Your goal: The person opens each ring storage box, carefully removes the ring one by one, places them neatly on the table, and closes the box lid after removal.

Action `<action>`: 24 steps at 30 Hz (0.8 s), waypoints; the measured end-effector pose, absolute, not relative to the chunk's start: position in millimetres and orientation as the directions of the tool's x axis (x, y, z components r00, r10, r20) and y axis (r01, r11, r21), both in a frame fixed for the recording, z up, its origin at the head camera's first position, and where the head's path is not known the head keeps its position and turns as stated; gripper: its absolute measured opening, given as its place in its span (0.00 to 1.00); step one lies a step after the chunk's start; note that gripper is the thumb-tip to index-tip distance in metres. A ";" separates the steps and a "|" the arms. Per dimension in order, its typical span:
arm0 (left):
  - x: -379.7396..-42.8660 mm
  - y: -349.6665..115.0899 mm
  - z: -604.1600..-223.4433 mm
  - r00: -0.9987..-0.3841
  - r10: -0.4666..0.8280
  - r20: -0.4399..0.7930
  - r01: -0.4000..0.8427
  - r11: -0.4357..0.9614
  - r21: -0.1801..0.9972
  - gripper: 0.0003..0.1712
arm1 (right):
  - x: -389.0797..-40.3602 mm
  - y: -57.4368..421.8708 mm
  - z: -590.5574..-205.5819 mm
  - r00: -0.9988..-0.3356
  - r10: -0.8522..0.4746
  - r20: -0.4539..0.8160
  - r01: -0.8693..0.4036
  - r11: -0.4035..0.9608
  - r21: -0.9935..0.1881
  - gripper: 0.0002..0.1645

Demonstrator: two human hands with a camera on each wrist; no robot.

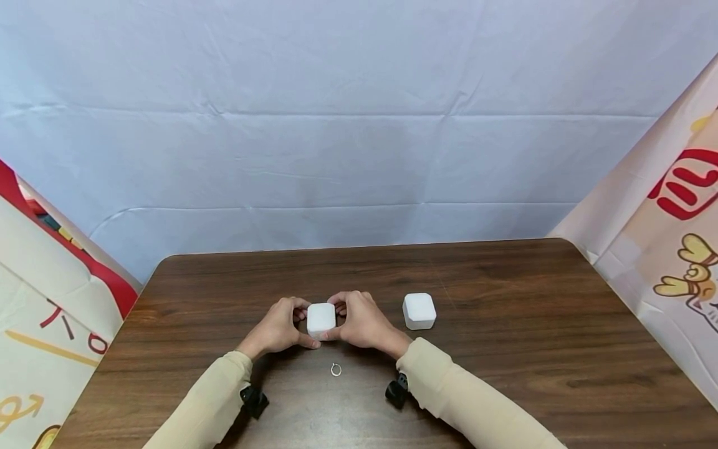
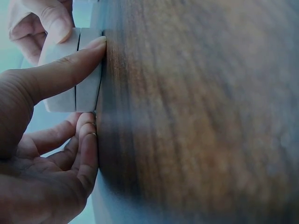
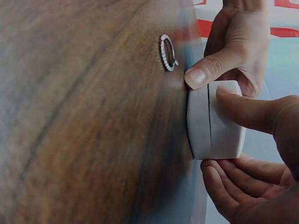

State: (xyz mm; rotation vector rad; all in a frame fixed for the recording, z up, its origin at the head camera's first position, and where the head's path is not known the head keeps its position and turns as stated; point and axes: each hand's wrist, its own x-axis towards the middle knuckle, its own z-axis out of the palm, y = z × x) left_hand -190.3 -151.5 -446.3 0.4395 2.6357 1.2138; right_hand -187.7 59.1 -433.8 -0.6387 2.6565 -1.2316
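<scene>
A small white ring box with rounded corners sits on the table between my two hands. A thin dark seam splits it into a lid and a base, and the lid is down. From the left side, my left hand holds the base, thumb on the near face and fingers at the far side. My right hand grips the lid from the right, its thumb pressed on the near face. Nearer to me lies a silvery ring lined with small clear stones.
A second white box, closed and of similar shape, stands to the right of my right hand. The brown wooden table has rounded far corners. Behind it hangs a pale cloth, with printed cloths at the sides.
</scene>
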 end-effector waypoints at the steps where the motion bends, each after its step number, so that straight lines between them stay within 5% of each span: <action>1: -190.4 -151.4 -446.6 -0.935 0.351 -0.060 0.183 0.618 0.765 0.35 | -187.5 59.1 -434.2 -0.899 -0.435 0.050 -0.320 0.575 -0.753 0.34; 13: -188.4 -152.8 -443.9 -0.916 0.398 -0.046 0.229 0.614 0.755 0.35 | -183.9 60.8 -438.4 -0.889 -0.450 0.079 -0.344 0.544 -0.765 0.34; 24: -184.8 -153.5 -435.4 -0.929 0.363 -0.078 0.193 0.653 0.732 0.40 | -179.8 79.5 -435.1 -0.881 -0.456 0.128 -0.386 0.537 -0.750 0.44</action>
